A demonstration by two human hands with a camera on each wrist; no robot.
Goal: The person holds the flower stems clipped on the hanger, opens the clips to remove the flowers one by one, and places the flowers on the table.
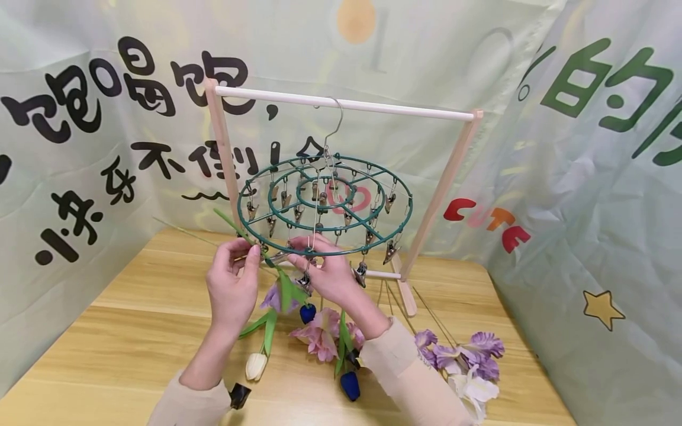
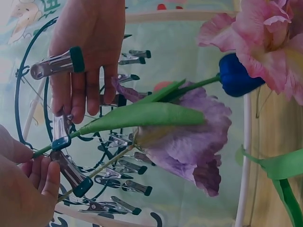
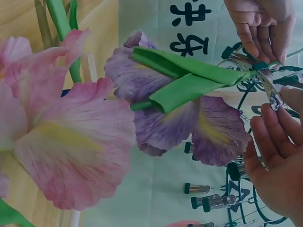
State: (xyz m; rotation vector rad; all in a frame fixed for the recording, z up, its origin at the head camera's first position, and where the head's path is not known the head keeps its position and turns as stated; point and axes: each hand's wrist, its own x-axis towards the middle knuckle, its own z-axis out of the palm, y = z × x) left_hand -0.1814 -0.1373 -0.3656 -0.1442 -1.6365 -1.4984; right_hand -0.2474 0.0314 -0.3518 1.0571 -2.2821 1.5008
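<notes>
My left hand (image 1: 232,278) pinches the green stem of an upside-down blue tulip (image 1: 308,313). In the left wrist view, its long green leaf (image 2: 142,118) and blue head show in front of and beside a purple iris (image 2: 189,137). With thumb and fingers, my right hand (image 1: 333,269) pinches the handles of a metal clip (image 3: 269,87), whose green-tipped end is at the tulip stem. Whether the clip bites the stem cannot be told. A neighbouring clip (image 2: 71,174) is at the iris's thin stem. Both hands are at the front rim of a round green hanger (image 1: 319,253).
The hanger hangs by its hook from a white rod (image 1: 394,108) on a wooden frame (image 1: 442,195). Several clips dangle from its rings. Below are a pink iris (image 1: 319,336), another blue tulip (image 1: 350,386) and a white tulip (image 1: 256,367). Purple irises (image 1: 482,352) lie right on the table (image 1: 106,355).
</notes>
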